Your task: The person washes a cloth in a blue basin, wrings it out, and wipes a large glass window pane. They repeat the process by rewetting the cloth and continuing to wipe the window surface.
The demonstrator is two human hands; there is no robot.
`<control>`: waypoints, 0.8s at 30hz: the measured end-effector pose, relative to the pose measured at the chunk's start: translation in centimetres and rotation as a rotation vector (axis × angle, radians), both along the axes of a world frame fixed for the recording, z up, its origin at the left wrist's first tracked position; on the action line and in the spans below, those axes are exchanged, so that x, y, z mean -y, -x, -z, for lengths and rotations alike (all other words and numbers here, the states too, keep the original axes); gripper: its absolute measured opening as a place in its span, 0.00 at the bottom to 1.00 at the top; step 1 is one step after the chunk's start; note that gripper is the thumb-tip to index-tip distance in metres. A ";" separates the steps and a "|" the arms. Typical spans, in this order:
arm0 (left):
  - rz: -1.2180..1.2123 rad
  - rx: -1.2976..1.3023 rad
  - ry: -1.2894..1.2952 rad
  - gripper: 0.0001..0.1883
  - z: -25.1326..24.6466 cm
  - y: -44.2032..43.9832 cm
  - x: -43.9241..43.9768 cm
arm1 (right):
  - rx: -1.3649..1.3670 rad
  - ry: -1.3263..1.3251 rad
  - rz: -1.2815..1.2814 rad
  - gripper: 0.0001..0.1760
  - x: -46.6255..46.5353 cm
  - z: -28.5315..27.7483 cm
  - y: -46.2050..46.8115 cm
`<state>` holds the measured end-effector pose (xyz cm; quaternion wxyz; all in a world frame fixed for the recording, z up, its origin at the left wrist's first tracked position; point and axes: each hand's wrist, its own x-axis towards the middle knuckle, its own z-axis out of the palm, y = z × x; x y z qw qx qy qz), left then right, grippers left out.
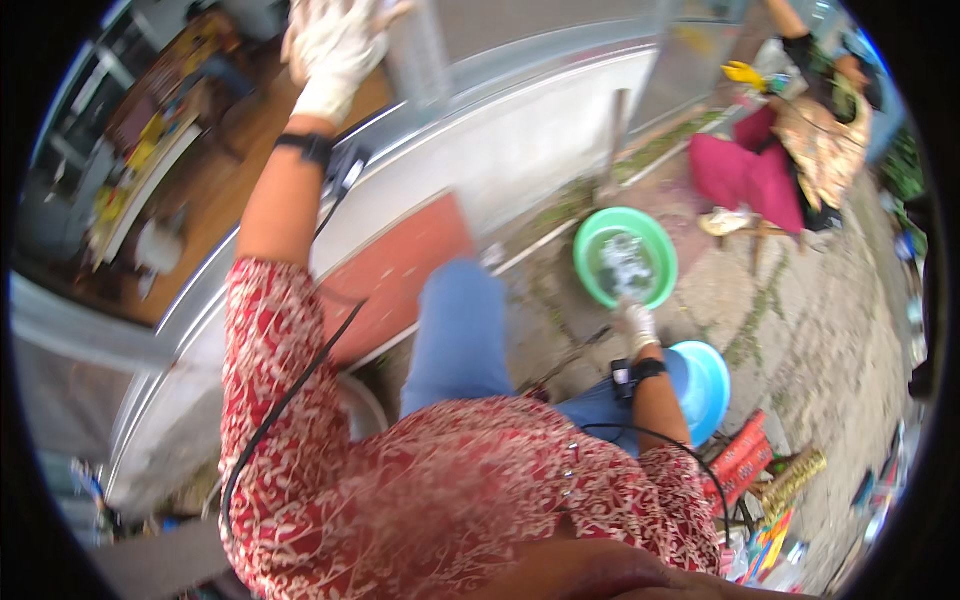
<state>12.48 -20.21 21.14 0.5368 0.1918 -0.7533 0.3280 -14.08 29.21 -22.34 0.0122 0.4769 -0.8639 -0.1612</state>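
Observation:
My left hand (336, 54), in a white glove, is raised high at the top edge, in front of an open window. Its thumb points right, away from the palm. The other fingers are blurred and partly cut off, and its palm side is hidden. My right hand (637, 327), also gloved, reaches down to the near rim of a green plastic basin (664, 274). Inside lies a blurred grey-white patch (628, 262), either wet cloth or glinting water. Whether my right fingers hold any of it is unclear.
A blue basin (709, 390) stands beside my right forearm. A black cable (300, 390) runs along my left arm. Nearby are a reddish board (405, 262), a white wall (540, 150) and a red slatted seat (742, 457). Another person (780, 157) sits at upper right.

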 end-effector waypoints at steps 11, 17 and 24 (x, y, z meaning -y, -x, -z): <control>0.063 0.265 -0.300 0.29 10.2 5.3 1.2 | 0.682 0.345 0.488 0.16 2.0 -0.1 -0.4; 0.068 0.464 -0.330 0.23 12.3 3.9 1.5 | 0.483 0.342 0.248 0.12 1.2 1.0 -0.7; -0.037 0.441 -0.280 0.23 13.6 -4.9 2.7 | 0.548 0.419 0.190 0.14 0.7 3.9 0.4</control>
